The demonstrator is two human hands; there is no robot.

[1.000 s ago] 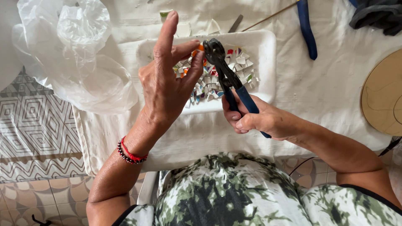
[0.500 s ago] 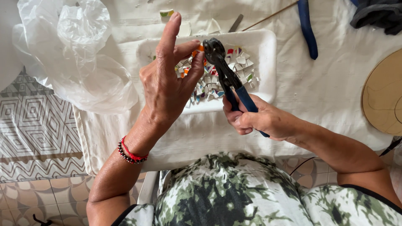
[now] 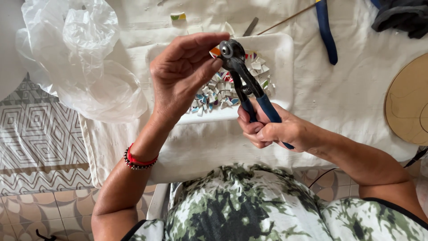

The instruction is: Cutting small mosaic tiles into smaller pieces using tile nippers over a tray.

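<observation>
My right hand (image 3: 278, 131) grips the blue handles of a pair of wheeled tile nippers (image 3: 243, 76), whose black head points up and left. My left hand (image 3: 185, 73) pinches a small orange tile piece (image 3: 215, 51) between thumb and fingers, right at the nipper wheels. Both hands hover over a white rectangular tray (image 3: 281, 89) that holds several small coloured tile shards (image 3: 218, 89).
A crumpled clear plastic bag (image 3: 84, 58) lies left on the white cloth-covered table (image 3: 356, 89). Other blue-handled pliers (image 3: 327, 31) and a thin stick lie at the back, dark cloth at the top right, a round wooden board (image 3: 408, 105) on the right. Patterned floor tiles lie left.
My left index finger, raised straight before, has curled down onto the tile piece. The nippers have stayed at the piece, and both hands have hardly shifted.
</observation>
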